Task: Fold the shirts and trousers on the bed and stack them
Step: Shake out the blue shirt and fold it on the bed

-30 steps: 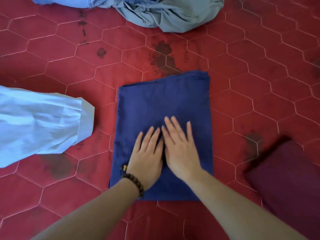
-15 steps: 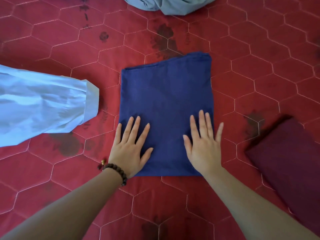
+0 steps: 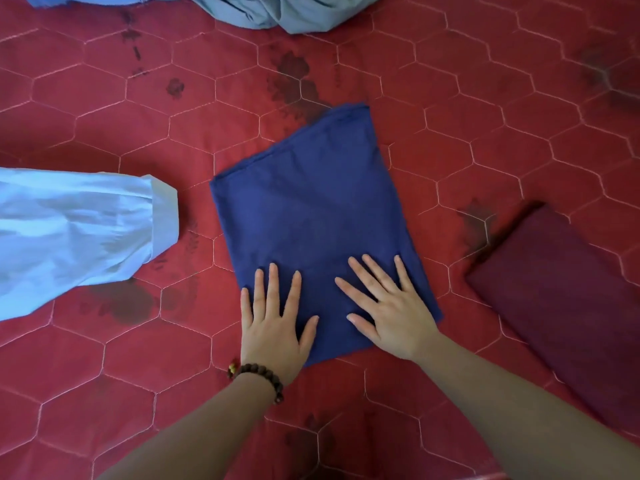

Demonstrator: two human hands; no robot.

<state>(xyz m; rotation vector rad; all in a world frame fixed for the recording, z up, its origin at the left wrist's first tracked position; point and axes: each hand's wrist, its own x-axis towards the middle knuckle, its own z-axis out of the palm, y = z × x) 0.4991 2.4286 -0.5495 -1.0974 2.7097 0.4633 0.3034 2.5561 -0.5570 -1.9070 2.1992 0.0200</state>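
Red quilted bed cover (image 3: 104,109) with hexagon stitching fills the view, dark blotches across it, no lettering readable anywhere. At the left edge lies a pale blue garment (image 3: 69,233), cuffed end pointing inward. Dead centre, the navy blue folded cloth rectangle (image 3: 311,216), smooth, turned at a slant. Dark maroon folded garment (image 3: 561,299) sits toward the right edge. A crumpled grey-blue heap (image 3: 284,10) at the far edge. Left hand (image 3: 273,323) and right hand (image 3: 391,306) press flat, fingers spread, on the navy piece's near end. Brown bead bracelet (image 3: 259,374) on the left wrist.
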